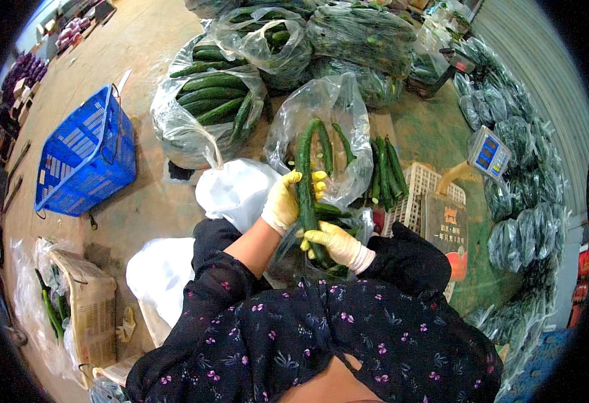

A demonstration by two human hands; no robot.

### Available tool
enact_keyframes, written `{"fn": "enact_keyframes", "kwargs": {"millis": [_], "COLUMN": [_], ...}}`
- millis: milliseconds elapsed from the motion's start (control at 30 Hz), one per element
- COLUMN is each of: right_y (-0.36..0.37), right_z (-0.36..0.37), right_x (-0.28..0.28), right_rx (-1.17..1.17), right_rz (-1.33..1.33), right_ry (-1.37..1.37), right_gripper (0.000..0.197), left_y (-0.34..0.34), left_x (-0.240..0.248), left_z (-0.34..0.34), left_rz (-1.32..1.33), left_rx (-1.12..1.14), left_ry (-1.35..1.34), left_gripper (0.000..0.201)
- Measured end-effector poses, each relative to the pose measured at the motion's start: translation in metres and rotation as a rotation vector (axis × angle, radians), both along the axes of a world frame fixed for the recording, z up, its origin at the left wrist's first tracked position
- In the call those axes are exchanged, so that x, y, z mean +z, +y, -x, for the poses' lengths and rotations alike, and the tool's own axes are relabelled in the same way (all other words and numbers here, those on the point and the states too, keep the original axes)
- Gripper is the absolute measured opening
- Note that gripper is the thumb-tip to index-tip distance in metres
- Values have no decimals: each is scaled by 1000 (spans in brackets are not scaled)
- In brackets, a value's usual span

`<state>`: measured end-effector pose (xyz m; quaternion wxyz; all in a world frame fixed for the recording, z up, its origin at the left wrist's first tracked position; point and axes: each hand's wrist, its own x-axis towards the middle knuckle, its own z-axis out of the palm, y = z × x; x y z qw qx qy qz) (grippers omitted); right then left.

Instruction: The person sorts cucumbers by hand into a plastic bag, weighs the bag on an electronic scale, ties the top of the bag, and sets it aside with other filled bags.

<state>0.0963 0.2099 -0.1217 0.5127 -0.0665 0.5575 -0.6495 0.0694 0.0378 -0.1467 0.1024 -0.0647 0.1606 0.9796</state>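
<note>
A long, dark green cucumber (304, 151), curved at its far end, stands lengthwise in front of me. Round its middle are the closed fingers of my left hand (285, 203), in a pale yellow glove. My right hand (338, 244), gloved alike, grips the near end. Behind the cucumber lies an opened clear plastic bag (355, 185) with a few cucumbers in it. More cucumbers (387, 171) lie side by side just right of that bag. Beneath my hands is another clear bag (284, 258) with cucumbers, partly hidden by my arms.
Big clear bags of cucumbers (214, 97) stand ahead. At left sits a blue plastic crate (123, 151); a beige crate (96, 305) is nearer. White bags (237, 188) lie by my left arm. A scale with a display (489, 153) and bagged produce (532, 232) are at right.
</note>
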Motion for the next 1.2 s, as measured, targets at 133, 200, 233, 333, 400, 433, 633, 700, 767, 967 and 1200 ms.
{"fn": "enact_keyframes", "kwargs": {"millis": [133,200,233,333,400,433,633,700,767,967,1200], "right_y": [16,31,38,47,54,62,89,87,78,76,37], "right_z": [12,28,35,37,40,44,51,55,59,101,155], "right_x": [-5,-26,-36,-53,-81,-107,-126,-128,-109,0,-3], "right_rx": [-38,-46,-52,-66,23,90,47,71,285,-138,-369], "right_rz": [21,61,110,77,16,-116,-1138,-1133,-986,-525,-789], "right_ry": [126,281,313,306,327,387,941,937,984,624,1428], "right_gripper": [25,32,34,38,40,42,47,48,51,40,106], "left_y": [-29,-39,-50,-63,-68,-67,-58,-55,-56,-49,-37], "left_x": [-5,12,19,27,30,30,38,38,40,34,52], "left_z": [-13,-31,-42,-79,-102,-109,-115,-111,-106,-104,-100], "left_rz": [435,478,436,456,435,388,366,333,334,701,815], "left_rx": [-27,-190,-270,-308,-236,-192,-65,-57,-119,-459,-667], "left_ry": [-33,-117,-70,-125,-108,-105,-8,9,36,70,138], "left_gripper": [45,47,49,57,57,57,66,67,69,63,50]}}
